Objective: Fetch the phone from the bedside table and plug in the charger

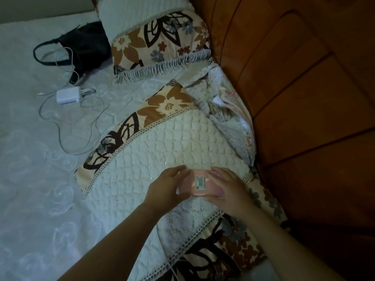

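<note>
A pink phone (199, 184) with a small white label on its back lies face down over the near pillow (158, 142). My left hand (169, 186) grips its left side and my right hand (227, 185) covers its right side, so both hold it. A white charger block (68, 95) with a long white cable (65, 138) lies on the bedsheet far to the left, apart from the phone. A thin white cable (172, 268) also shows near the bottom edge under the pillow. The phone's screen and port are hidden.
A second floral pillow (160, 41) lies further up the bed. Beside it is a black bag (81, 45) with a strap. A padded orange-brown headboard (304, 88) fills the right side. A crumpled quilt (229, 118) is wedged between pillow and headboard.
</note>
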`<state>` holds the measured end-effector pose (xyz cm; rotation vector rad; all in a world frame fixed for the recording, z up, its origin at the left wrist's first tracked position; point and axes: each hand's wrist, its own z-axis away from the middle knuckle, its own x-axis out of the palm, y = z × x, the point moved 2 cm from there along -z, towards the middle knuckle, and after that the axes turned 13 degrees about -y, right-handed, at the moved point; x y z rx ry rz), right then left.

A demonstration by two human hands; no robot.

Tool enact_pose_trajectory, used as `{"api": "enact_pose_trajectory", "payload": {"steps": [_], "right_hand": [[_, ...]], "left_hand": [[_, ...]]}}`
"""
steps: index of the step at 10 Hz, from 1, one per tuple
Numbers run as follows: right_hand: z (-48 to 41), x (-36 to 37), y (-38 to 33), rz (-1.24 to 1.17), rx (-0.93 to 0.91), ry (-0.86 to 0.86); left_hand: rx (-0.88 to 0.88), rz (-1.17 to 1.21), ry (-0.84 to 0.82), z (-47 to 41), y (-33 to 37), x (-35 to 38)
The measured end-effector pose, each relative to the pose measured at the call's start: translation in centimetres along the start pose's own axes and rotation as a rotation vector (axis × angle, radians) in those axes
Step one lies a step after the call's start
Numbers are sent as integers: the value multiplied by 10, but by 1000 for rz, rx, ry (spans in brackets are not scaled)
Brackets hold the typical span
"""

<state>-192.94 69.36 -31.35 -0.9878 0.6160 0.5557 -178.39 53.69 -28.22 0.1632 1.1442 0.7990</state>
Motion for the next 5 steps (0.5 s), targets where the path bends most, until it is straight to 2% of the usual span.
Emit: {"api": "enact_pose_trajectory", "payload": {"steps": [2,3,5], "right_hand": [[1,11,-18,60,-18,19],[2,14,-29,89,-12,-36],[17,-8,-58,65,-5,-48]], "left_hand": [[-42,-1,-24,12,-2,-1],[-76,-15,-38,26,-4,-3],[-154,-40,72,60,13,-17]]}}
